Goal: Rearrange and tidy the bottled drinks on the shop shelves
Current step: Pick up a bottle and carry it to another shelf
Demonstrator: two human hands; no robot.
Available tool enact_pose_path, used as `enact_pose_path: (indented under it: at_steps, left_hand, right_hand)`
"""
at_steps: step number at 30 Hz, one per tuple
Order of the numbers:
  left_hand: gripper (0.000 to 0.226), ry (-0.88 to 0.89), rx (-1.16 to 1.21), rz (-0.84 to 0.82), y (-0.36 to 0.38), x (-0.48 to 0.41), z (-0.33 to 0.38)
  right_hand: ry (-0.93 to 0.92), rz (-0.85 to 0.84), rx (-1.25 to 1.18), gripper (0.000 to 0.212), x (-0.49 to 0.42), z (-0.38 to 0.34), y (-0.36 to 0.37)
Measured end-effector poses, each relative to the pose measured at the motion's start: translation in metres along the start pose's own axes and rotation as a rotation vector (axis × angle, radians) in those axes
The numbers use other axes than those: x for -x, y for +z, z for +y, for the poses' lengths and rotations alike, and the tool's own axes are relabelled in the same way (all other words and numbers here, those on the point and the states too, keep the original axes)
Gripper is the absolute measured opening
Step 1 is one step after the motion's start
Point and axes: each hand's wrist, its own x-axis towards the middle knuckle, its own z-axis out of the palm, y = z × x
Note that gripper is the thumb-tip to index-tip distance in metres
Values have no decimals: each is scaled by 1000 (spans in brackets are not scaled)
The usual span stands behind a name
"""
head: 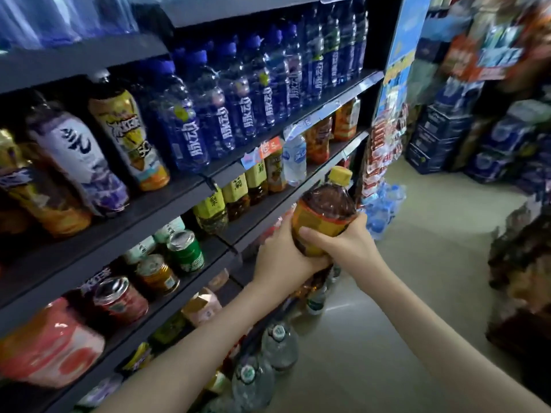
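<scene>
Right of the frame's centre, the person holds a big bottle of dark tea [325, 210] in both hands, in the air just in front of the shelves [179, 201] and resting on none of them. It stands nearly upright, with its yellow cap [340, 175] at the top and leaning a little to the right. The left hand [283, 257] wraps round the lower left of the bottle, fingers curled beneath it. The right hand [348, 242] clasps the orange label from the right, with its thumb laid across the front. Both grips are closed tight on the bottle. Across the upper middle of the frame runs a row of blue bottles [238, 99] with blue caps. On the shelf below it stand smaller yellow-labelled tea bottles [235, 195] and one clear water bottle [295, 156]. Further down on the left stand a green can [186, 251] and a red can [119, 299], with a pink pack [50, 344] at the lower left. Large water bottles [280, 344] stand on the floor at the foot of the shelves, bottom centre. Dark blue boxes [432, 138] are stacked at the right, well apart from the hands.
</scene>
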Motion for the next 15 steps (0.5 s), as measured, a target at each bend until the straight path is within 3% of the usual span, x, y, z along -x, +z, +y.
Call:
enact_pose_path:
  at_steps: [7, 10, 12, 15]
  left_hand:
    - [82, -38, 31, -63, 75, -101, 27]
    - [83, -118, 186, -143, 107, -147, 34]
    - [69, -182, 318, -121, 129, -173, 32]
    - [41, -271, 427, 75, 154, -202, 16]
  right_hand:
    - [36, 26, -41, 90, -127, 41, -52]
    - [1, -24, 4, 92, -186, 58, -78]
    - [-31, -79, 37, 88, -223, 65, -94]
    - [-51, -153, 91, 81, -271, 65, -105]
